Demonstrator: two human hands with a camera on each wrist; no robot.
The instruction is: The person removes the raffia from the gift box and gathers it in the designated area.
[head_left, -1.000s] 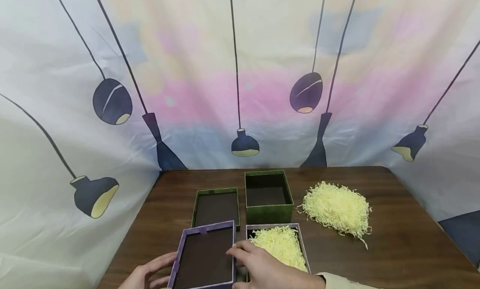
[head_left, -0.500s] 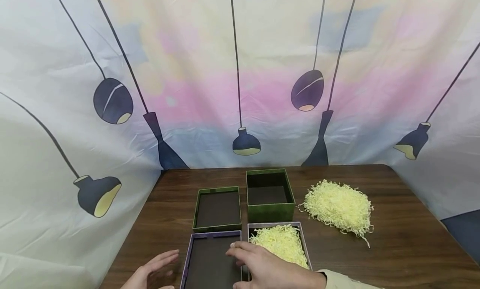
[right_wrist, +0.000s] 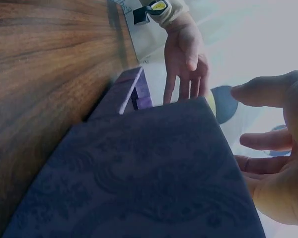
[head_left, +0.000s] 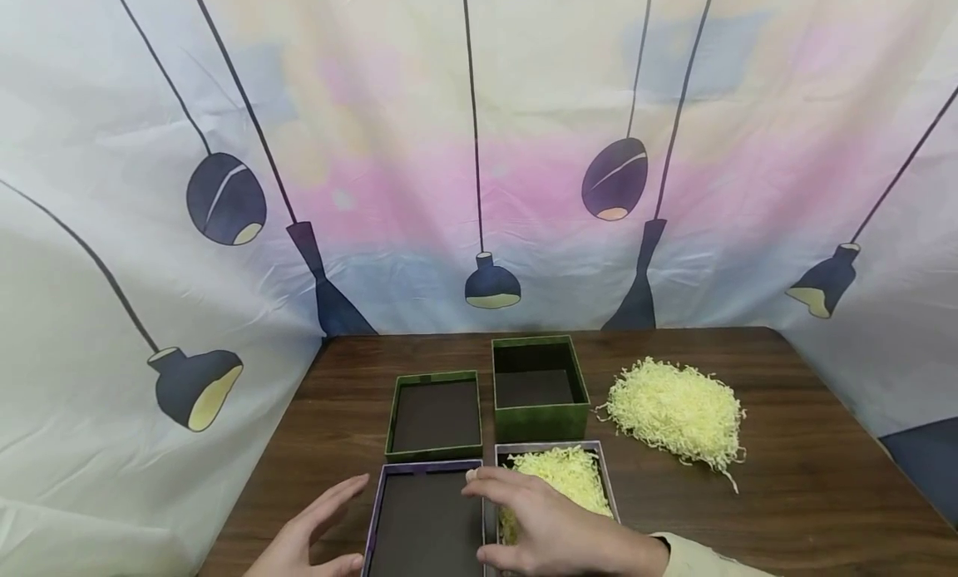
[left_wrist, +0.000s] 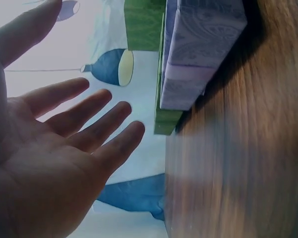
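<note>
The shallow purple lid (head_left: 427,527) lies hollow side up on the table, its far edge against the green lid (head_left: 436,415). Left of it hovers my left hand (head_left: 310,535), fingers extended and apart from the lid's side, as the left wrist view shows too. My right hand (head_left: 546,523) hangs over the seam between the lid and the purple box (head_left: 608,485), thumb and fingers spread, holding nothing. Inside that box is a heap of yellow shredded paper (head_left: 565,469), partly hidden by the right hand. In the right wrist view the purple box's patterned side (right_wrist: 139,173) fills the foreground.
Behind the purple box stands a deep green box (head_left: 542,427) with a dark, bare interior. A loose pile of yellow shredded paper (head_left: 674,415) lies to its right on the wooden table (head_left: 786,477). A lamp-printed cloth (head_left: 389,145) hangs behind.
Both hands held the purple lid tilted a second ago. It has come down flat in front of the green lid, and both hands have let go, the right one rising slightly.
</note>
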